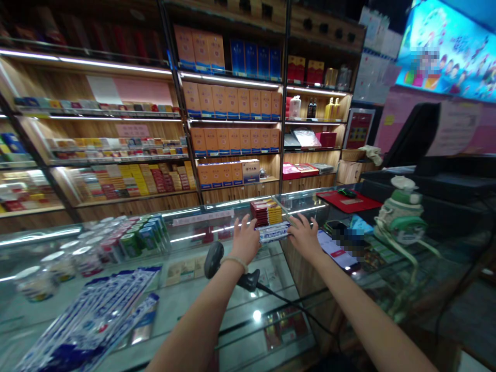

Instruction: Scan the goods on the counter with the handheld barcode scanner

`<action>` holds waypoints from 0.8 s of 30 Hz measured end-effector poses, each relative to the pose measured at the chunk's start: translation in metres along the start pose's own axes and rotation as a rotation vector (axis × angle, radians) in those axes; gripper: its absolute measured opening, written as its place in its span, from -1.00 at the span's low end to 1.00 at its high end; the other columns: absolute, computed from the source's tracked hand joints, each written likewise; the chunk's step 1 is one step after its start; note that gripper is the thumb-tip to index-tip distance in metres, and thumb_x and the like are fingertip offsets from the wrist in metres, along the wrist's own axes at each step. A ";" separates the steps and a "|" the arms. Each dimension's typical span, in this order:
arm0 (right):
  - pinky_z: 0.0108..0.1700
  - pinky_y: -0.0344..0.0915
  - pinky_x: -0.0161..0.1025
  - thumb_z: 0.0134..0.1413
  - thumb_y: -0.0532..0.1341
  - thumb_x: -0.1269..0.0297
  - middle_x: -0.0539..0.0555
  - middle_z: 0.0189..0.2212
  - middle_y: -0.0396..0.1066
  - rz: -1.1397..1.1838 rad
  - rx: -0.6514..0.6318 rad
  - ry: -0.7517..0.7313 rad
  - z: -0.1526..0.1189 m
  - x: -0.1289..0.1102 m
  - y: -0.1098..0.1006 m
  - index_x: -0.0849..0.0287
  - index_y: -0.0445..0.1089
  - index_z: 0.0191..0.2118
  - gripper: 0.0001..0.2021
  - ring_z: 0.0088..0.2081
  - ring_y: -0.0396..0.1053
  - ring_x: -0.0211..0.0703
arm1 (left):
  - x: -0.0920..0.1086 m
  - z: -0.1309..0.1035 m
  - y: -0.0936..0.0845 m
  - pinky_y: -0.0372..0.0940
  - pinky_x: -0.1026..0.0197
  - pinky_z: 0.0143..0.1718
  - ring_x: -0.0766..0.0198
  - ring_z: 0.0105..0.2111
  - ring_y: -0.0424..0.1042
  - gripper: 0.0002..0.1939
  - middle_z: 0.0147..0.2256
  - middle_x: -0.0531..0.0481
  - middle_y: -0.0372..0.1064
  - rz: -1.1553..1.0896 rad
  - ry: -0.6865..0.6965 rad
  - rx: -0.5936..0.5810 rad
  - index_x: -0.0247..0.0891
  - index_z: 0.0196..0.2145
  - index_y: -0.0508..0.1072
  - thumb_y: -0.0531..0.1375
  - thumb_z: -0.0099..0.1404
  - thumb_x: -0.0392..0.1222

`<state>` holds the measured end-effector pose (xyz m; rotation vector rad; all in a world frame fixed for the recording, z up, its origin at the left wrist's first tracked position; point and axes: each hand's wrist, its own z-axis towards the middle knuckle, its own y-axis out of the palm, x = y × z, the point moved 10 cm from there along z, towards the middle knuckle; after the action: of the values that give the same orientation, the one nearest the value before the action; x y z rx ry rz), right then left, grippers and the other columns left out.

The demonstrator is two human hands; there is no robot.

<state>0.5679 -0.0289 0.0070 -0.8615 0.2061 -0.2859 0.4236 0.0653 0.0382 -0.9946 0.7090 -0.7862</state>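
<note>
My left hand (245, 239) and my right hand (304, 237) reach forward over the glass counter, one at each end of some blue-and-white packets (273, 232). Fingers on both hands are spread and point away from me. The inner edges of the hands seem to touch the packet ends; the thumbs are hard to make out. Right behind these packets rises a neat stack of red and yellow packs (266, 213). A dark barcode scanner (214, 259) lies beneath my left wrist, partly covered by it, its cable running to the right.
Long blue-and-white packets (96, 320) fan out at the near left. Jars (36, 283) and green boxes (134, 243) stand behind them. To the right are a red mat (349, 201), a green-and-cream bottle (401, 212) and a dark monitor (411, 134). Stocked shelves (232, 124) line the wall.
</note>
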 end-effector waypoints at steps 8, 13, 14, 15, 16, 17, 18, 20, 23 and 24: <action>0.30 -0.13 0.33 0.21 0.21 0.37 0.03 0.21 0.42 -0.025 0.062 0.020 0.006 -0.003 -0.016 0.00 0.53 -0.23 -0.84 0.33 0.13 0.16 | -0.002 0.003 -0.020 -0.10 -0.36 0.38 -0.16 0.38 0.04 -0.81 0.27 -0.04 0.32 -0.007 0.005 0.080 -0.08 -0.20 0.65 0.29 0.23 -0.18; 0.28 -0.11 0.33 0.24 0.19 0.35 0.03 0.21 0.41 -0.005 0.097 0.032 0.024 -0.006 -0.036 -0.01 0.54 -0.21 -0.83 0.33 0.12 0.17 | -0.018 0.004 -0.048 -0.14 -0.39 0.38 -0.17 0.38 0.02 -0.91 0.26 0.01 0.33 -0.039 -0.040 0.151 -0.06 -0.30 0.65 0.32 0.22 -0.13; 0.28 -0.12 0.34 0.25 0.19 0.35 0.04 0.22 0.40 0.004 0.102 0.033 0.028 -0.008 -0.039 -0.01 0.54 -0.21 -0.84 0.34 0.10 0.17 | -0.024 0.003 -0.054 -0.14 -0.40 0.38 -0.18 0.37 0.02 -0.92 0.26 0.02 0.33 -0.045 -0.058 0.160 -0.06 -0.32 0.65 0.33 0.22 -0.13; 0.28 -0.12 0.34 0.25 0.19 0.34 0.04 0.23 0.40 0.016 0.106 0.032 0.033 -0.010 -0.043 -0.01 0.54 -0.21 -0.84 0.34 0.09 0.16 | -0.030 0.002 -0.060 -0.13 -0.40 0.37 -0.18 0.37 0.02 -0.93 0.26 0.02 0.34 -0.049 -0.071 0.166 -0.05 -0.33 0.65 0.33 0.21 -0.12; 0.28 -0.13 0.35 0.26 0.19 0.32 0.04 0.23 0.39 0.030 0.109 0.031 0.037 -0.013 -0.045 -0.01 0.54 -0.21 -0.84 0.35 0.08 0.16 | -0.036 0.000 -0.066 -0.12 -0.40 0.37 -0.18 0.38 0.02 -0.94 0.26 0.02 0.33 -0.049 -0.086 0.172 -0.05 -0.34 0.65 0.34 0.21 -0.12; 0.28 -0.13 0.35 0.26 0.19 0.31 0.04 0.24 0.38 0.044 0.110 0.027 0.041 -0.017 -0.047 -0.01 0.54 -0.22 -0.85 0.35 0.07 0.15 | -0.043 -0.003 -0.072 -0.12 -0.41 0.36 -0.18 0.38 0.01 -0.94 0.27 0.02 0.33 -0.049 -0.099 0.176 -0.04 -0.34 0.65 0.34 0.21 -0.11; 0.28 -0.13 0.34 0.27 0.20 0.29 0.04 0.25 0.37 0.057 0.108 0.022 0.044 -0.022 -0.048 -0.01 0.54 -0.22 -0.85 0.35 0.06 0.15 | -0.051 -0.006 -0.076 -0.11 -0.42 0.35 -0.19 0.38 0.02 -0.93 0.27 0.02 0.33 -0.052 -0.112 0.176 -0.04 -0.33 0.65 0.34 0.21 -0.10; 0.28 -0.12 0.33 0.27 0.21 0.28 0.03 0.26 0.35 0.081 0.098 0.010 0.050 -0.034 -0.048 -0.01 0.54 -0.23 -0.87 0.36 0.05 0.14 | -0.069 -0.013 -0.082 -0.11 -0.43 0.35 -0.20 0.37 0.02 -0.92 0.27 0.03 0.33 -0.069 -0.153 0.169 -0.02 -0.32 0.66 0.35 0.21 -0.08; 0.29 -0.11 0.29 0.25 0.23 0.29 0.02 0.27 0.34 0.115 0.085 -0.010 0.057 -0.056 -0.044 -0.02 0.53 -0.22 -0.88 0.36 0.04 0.13 | -0.100 -0.025 -0.082 -0.09 -0.44 0.33 -0.22 0.37 0.02 -0.88 0.27 0.02 0.33 -0.121 -0.225 0.146 -0.02 -0.30 0.66 0.34 0.22 -0.03; 0.29 -0.11 0.29 0.25 0.23 0.29 0.02 0.27 0.34 0.127 0.082 -0.015 0.059 -0.063 -0.042 -0.02 0.53 -0.22 -0.88 0.36 0.04 0.13 | -0.111 -0.030 -0.080 -0.08 -0.43 0.32 -0.21 0.37 0.03 -0.87 0.28 0.02 0.32 -0.144 -0.246 0.138 -0.01 -0.29 0.66 0.33 0.23 -0.02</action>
<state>0.5184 0.0081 0.0810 -0.7662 0.2322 -0.1683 0.3212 0.1179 0.1173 -1.0028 0.3695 -0.8095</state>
